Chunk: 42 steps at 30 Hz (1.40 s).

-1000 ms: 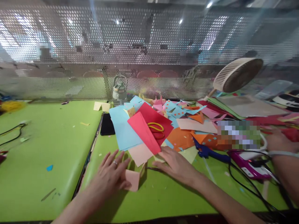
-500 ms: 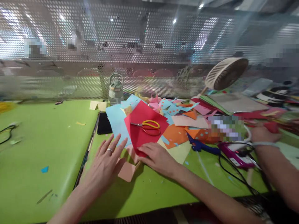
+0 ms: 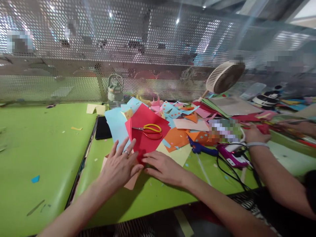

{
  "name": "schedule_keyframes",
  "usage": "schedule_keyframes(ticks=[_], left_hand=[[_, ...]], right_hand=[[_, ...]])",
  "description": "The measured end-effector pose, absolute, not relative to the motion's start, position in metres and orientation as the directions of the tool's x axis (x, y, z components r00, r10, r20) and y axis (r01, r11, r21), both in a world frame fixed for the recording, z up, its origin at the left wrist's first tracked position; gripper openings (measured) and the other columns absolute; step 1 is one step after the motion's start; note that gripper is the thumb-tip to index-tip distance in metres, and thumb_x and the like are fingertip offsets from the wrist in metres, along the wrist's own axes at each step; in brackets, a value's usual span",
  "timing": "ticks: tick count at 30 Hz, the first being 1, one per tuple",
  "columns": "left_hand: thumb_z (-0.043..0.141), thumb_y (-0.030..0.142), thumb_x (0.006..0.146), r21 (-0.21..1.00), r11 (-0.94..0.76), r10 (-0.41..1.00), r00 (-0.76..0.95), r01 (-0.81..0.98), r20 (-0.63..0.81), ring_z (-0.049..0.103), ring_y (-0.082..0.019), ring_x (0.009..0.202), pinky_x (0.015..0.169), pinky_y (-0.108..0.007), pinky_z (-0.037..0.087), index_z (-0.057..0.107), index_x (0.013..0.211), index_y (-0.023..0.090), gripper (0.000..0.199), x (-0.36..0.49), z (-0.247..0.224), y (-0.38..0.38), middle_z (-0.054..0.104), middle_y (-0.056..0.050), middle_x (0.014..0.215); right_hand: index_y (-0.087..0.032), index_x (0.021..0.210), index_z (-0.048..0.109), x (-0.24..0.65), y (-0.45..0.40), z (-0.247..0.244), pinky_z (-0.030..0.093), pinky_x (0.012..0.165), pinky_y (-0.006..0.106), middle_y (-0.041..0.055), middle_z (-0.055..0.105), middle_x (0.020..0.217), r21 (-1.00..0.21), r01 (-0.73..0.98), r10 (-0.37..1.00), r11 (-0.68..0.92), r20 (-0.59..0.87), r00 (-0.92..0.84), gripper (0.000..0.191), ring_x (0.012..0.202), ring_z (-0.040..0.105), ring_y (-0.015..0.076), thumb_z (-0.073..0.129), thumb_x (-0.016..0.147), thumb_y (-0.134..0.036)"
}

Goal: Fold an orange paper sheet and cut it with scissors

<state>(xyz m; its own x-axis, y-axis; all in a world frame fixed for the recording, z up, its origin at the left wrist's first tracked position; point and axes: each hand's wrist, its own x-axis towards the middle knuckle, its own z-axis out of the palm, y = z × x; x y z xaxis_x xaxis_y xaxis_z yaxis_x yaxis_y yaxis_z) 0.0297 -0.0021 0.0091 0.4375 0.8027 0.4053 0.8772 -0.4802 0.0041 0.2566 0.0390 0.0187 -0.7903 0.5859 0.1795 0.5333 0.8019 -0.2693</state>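
Red paper (image 3: 145, 140) under yellow-handled scissors (image 3: 149, 129); left hand (image 3: 120, 166) and right hand (image 3: 161, 167) press flat, fingers spread, no readable writing

Head view, down over table (image 3: 49, 148)

Left hand (image 3: 120, 166) flat on pink paper (image 3: 130, 183), right hand (image 3: 163, 167) touching red sheet (image 3: 145, 131), yellow scissors (image 3: 149, 129) atop
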Motion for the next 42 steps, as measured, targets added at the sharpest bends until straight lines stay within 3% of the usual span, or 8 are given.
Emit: schedule_keyframes(ticks=[5, 11, 15, 25, 30, 37, 40, 42], left_hand=[[0.047, 0.057, 0.101, 0.067, -0.441, 0.856, 0.397, 0.895, 0.33, 0.04, -0.04, 0.147, 0.12, -0.068, 0.026, 0.075, 0.112, 0.021, 0.046, 0.025, 0.009, -0.003, 0.066, -0.011, 0.14], [0.048, 0.059, 0.1, 0.108, -0.428, 0.878, 0.384, 0.897, 0.286, 0.039, -0.041, 0.147, 0.12, -0.071, 0.021, 0.074, 0.111, 0.022, 0.047, 0.023, 0.012, -0.005, 0.068, -0.01, 0.138], [0.045, 0.06, 0.101, 0.094, -0.428, 0.877, 0.388, 0.899, 0.281, 0.039, -0.04, 0.147, 0.121, -0.07, 0.021, 0.072, 0.116, 0.022, 0.05, 0.021, 0.013, -0.008, 0.066, -0.01, 0.141], [0.048, 0.059, 0.101, 0.104, -0.427, 0.882, 0.388, 0.898, 0.269, 0.038, -0.038, 0.148, 0.122, -0.068, 0.02, 0.07, 0.123, 0.023, 0.048, 0.017, 0.016, -0.014, 0.064, -0.009, 0.143], [0.052, 0.057, 0.1, 0.089, -0.433, 0.872, 0.392, 0.897, 0.292, 0.039, -0.039, 0.147, 0.12, -0.068, 0.025, 0.068, 0.126, 0.023, 0.047, 0.018, 0.015, -0.016, 0.064, -0.01, 0.144], [0.06, 0.043, 0.099, 0.159, -0.457, 0.869, 0.401, 0.875, 0.291, 0.043, -0.038, 0.146, 0.115, -0.063, 0.037, 0.066, 0.126, 0.023, 0.034, 0.016, 0.025, -0.025, 0.062, -0.011, 0.145], [0.054, 0.037, 0.101, 0.293, -0.494, 0.854, 0.396, 0.818, 0.336, 0.057, -0.032, 0.134, 0.107, -0.052, 0.051, 0.058, 0.138, 0.02, 0.04, 0.018, 0.035, -0.034, 0.066, -0.013, 0.14], [0.05, 0.035, 0.103, 0.392, -0.505, 0.853, 0.378, 0.769, 0.359, 0.067, -0.028, 0.118, 0.096, -0.043, 0.058, 0.047, 0.148, 0.018, 0.049, 0.02, 0.038, -0.041, 0.07, -0.014, 0.132]], right_hand=[[-0.022, 0.112, 0.073, 0.284, 0.051, 0.023, 0.054, 0.094, 0.035, 0.0064, 0.078, 0.112, -0.216, 0.671, 0.705, 0.709, 0.216, -0.675, 0.027, 0.106, 0.07, 0.0211, 0.049, 0.104, -0.033], [-0.017, 0.096, 0.074, 0.34, 0.093, 0.023, 0.054, 0.083, 0.043, 0.0154, 0.078, 0.097, -0.068, 0.888, 0.873, 0.455, 0.23, -0.43, 0.024, 0.093, 0.072, 0.0315, 0.054, 0.097, -0.031], [-0.019, 0.093, 0.075, 0.343, 0.102, 0.011, 0.051, 0.086, 0.04, 0.0132, 0.08, 0.099, -0.031, 0.913, 0.896, 0.406, 0.21, -0.392, 0.024, 0.094, 0.072, 0.0294, 0.056, 0.095, -0.032], [-0.024, 0.084, 0.075, 0.364, 0.126, 0.028, 0.042, 0.058, 0.032, 0.0077, 0.076, 0.071, -0.226, 0.953, 0.925, 0.201, 0.363, -0.109, 0.032, 0.066, 0.068, 0.026, 0.049, 0.094, -0.04], [-0.024, 0.083, 0.07, 0.366, 0.13, 0.049, 0.048, 0.06, 0.032, 0.0034, 0.072, 0.069, -0.422, 0.873, 0.891, 0.243, 0.453, -0.029, 0.034, 0.066, 0.067, 0.0233, 0.05, 0.092, -0.05], [-0.024, 0.095, 0.063, 0.348, 0.1, 0.063, 0.059, 0.07, 0.035, 0.0071, 0.077, 0.094, -0.6, 0.705, 0.848, 0.378, 0.53, -0.005, 0.037, 0.083, 0.073, 0.024, 0.049, 0.093, -0.058], [-0.027, 0.102, 0.065, 0.33, 0.061, 0.069, 0.06, 0.084, 0.039, 0.0081, 0.077, 0.106, -0.571, 0.678, 0.816, 0.463, 0.573, -0.075, 0.025, 0.096, 0.074, 0.0259, 0.056, 0.095, -0.05], [-0.029, 0.104, 0.068, 0.316, 0.033, 0.068, 0.058, 0.089, 0.041, 0.0079, 0.079, 0.105, -0.386, 0.662, 0.711, 0.643, 0.621, -0.329, 0.015, 0.098, 0.075, 0.026, 0.056, 0.098, -0.036]])
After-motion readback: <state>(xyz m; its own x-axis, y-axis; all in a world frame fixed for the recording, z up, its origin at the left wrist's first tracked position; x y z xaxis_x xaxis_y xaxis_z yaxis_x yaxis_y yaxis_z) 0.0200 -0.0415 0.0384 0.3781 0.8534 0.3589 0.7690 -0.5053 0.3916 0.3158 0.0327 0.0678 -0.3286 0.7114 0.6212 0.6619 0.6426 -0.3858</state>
